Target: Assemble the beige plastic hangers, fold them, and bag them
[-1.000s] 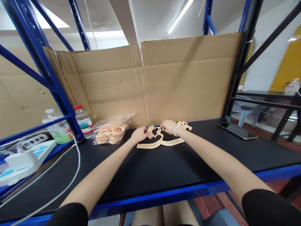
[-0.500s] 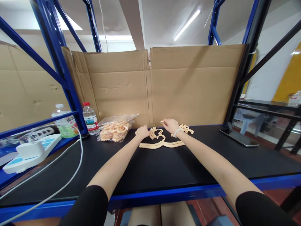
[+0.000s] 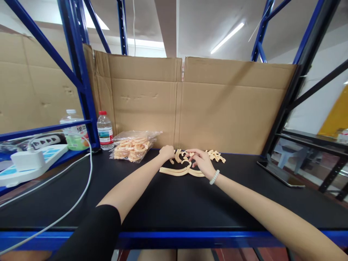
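Observation:
A group of beige curved plastic pieces (image 3: 179, 169) lies on the black shelf top (image 3: 176, 203) near the cardboard wall. My left hand (image 3: 166, 151) rests curled on the left end of the group, touching a hooked piece. My right hand (image 3: 201, 162), with a white bead bracelet at the wrist, lies over the right side of the pieces, its fingertips pinched on a small beige piece (image 3: 190, 155). More small beige pieces (image 3: 216, 156) lie in a heap just right of my right hand.
A clear bag of beige rings (image 3: 133, 146) lies left of the hands. Two bottles (image 3: 104, 130) stand by the blue upright, with a power strip and white cable (image 3: 84, 181) further left. A dark tablet (image 3: 280, 174) lies at the right. Cardboard (image 3: 190, 105) walls the back.
My right hand has come back from the far heap and lowered onto the right side of the pieces. The left hand stays on the left end. The camera has tilted and shifted.

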Tool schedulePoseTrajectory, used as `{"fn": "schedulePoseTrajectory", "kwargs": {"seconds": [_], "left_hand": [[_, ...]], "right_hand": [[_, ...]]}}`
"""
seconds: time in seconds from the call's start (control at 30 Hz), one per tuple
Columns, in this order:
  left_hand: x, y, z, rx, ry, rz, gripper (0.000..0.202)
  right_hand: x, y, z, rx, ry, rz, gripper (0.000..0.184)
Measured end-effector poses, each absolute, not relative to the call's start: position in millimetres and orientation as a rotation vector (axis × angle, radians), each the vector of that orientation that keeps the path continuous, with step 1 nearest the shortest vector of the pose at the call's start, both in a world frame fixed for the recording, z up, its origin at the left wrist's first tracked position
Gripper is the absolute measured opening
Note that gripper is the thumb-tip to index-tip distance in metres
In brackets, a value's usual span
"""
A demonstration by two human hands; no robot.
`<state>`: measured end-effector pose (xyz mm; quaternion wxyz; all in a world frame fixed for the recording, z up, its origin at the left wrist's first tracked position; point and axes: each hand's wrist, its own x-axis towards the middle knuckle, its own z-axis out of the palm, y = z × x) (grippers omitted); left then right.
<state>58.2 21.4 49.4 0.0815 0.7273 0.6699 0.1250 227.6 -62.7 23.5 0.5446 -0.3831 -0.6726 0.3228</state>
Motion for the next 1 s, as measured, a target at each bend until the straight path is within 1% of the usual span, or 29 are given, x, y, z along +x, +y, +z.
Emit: {"fn": "schedulePoseTrajectory", "kwargs": {"seconds": [0.1,0.2,0.27,0.33,0.4,0.5,0.57,0.63,0.73,0.77,0.8,0.87,0.9,1.0], "left_hand": [[55,20,57,2.101,1.955,0.325,0.033],[45,15,70,2.043,1.88,0.323,0.033],[37,8,79,2.021,1.796,0.38,0.032],[29,-3,84,1.999,1.676,0.469,0.03],[24,-18,84,1.969,1.531,0.591,0.025],[23,-43,73,1.891,1.369,0.831,0.006],[27,-59,60,1.841,1.259,0.943,0.003],[32,-72,44,1.809,1.148,0.994,0.009],[38,-85,22,1.773,0.998,1.045,0.021],[39,-87,16,1.735,0.887,1.043,0.025],[39,-89,11,1.707,0.825,1.004,0.028],[37,-90,5,1.682,0.755,0.963,0.027],[35,-90,4,1.675,0.732,0.959,0.025],[31,-91,4,1.643,0.695,1.006,0.023]], "right_hand": [[234,-73,18,-0.888,-1.505,0.953,0.03],[242,-80,15,-0.903,-1.415,1.058,0.028],[245,-83,14,-0.902,-1.382,1.107,0.022],[245,-86,13,-0.876,-1.367,1.169,0.021],[242,-88,13,-0.833,-1.362,1.241,0.024],[236,-90,9,-0.758,-1.342,1.332,0.03],[233,-90,2,-0.712,-1.298,1.348,0.034],[229,-90,-6,-0.679,-1.219,1.368,0.037],[225,-88,-13,-0.642,-1.092,1.461,0.049],[224,-89,-13,-0.638,-1.07,1.497,0.05],[224,-89,-13,-0.643,-1.067,1.528,0.046],[224,-92,-10,-0.677,-1.094,1.56,0.034],[225,-94,-9,-0.698,-1.109,1.559,0.031],[230,-100,-6,-0.781,-1.136,1.473,0.03]]}}
